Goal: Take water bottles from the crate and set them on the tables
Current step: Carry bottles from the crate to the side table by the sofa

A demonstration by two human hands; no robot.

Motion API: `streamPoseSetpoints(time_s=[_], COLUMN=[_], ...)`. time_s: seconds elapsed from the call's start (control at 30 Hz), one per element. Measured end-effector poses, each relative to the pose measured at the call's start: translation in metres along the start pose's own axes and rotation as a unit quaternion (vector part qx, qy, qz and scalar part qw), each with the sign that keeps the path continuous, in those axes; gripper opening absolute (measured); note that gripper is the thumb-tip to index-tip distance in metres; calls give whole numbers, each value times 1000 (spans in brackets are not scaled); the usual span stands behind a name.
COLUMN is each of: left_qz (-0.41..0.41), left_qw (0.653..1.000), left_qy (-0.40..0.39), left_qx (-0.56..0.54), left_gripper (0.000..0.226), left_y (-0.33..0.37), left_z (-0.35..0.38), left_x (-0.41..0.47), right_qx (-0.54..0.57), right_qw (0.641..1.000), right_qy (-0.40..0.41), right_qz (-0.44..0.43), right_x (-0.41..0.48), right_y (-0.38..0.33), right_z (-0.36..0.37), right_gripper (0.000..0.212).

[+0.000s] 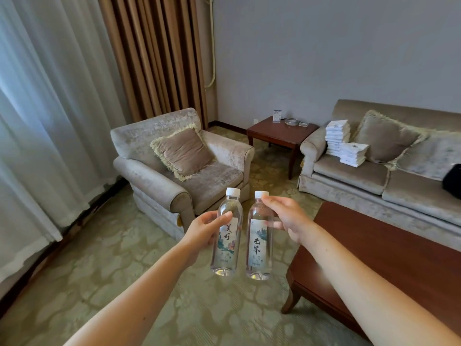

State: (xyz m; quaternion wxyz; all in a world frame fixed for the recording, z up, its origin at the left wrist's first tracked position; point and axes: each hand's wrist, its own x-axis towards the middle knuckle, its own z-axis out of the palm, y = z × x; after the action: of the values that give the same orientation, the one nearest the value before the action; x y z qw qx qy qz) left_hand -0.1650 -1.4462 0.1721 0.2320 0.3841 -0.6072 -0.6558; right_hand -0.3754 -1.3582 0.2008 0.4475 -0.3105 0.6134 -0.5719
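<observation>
I hold two clear water bottles with white caps upright in front of me, above the carpet. My left hand (203, 229) grips the left bottle (225, 248) around its upper body. My right hand (287, 218) holds the right bottle (259, 245) near its neck and shoulder. The bottles hang side by side, almost touching. A dark wooden coffee table (389, 258) stands just to the right of them. A small wooden side table (279, 133) sits in the far corner between the armchair and the sofa. No crate is in view.
A beige armchair (207, 181) with a cushion stands ahead on the left. A sofa (374, 171) on the right carries stacked white linens (341, 141) and a cushion. The side table holds a glass ashtray (291, 121) and a small card. Curtains line the left wall.
</observation>
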Motion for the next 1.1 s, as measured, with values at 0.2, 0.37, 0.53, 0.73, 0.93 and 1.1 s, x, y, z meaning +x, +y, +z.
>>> streamPoseSetpoints(time_s=[0.2,0.37,0.53,0.73,0.93,1.1], left_qz=[-11,-28,-13,-30,-39,-15], left_qw=[1000,997,999,998,993,986], left_qy=[-19,-22,-25,-51,-109,-162], left_qx=[-16,-64,-42,-9,13,30], left_gripper=[58,51,52,61,47,50], left_y=[22,54,79,105,121,161], left_z=[-8,-4,2,22,44,52], left_x=[124,240,340,448,580,737], right_qx=[13,21,2,4,-4,-25], right_qw=[1000,997,997,999,1000,998], right_qy=[-25,-76,-79,-55,0,53], right_qz=[2,4,8,2,6,-17], right_x=[121,231,327,419,522,648], right_y=[-14,-47,-72,-85,-92,-124], right_z=[-26,-62,-99,-146,-191,-228], right_gripper=[21,30,36,22,21,24])
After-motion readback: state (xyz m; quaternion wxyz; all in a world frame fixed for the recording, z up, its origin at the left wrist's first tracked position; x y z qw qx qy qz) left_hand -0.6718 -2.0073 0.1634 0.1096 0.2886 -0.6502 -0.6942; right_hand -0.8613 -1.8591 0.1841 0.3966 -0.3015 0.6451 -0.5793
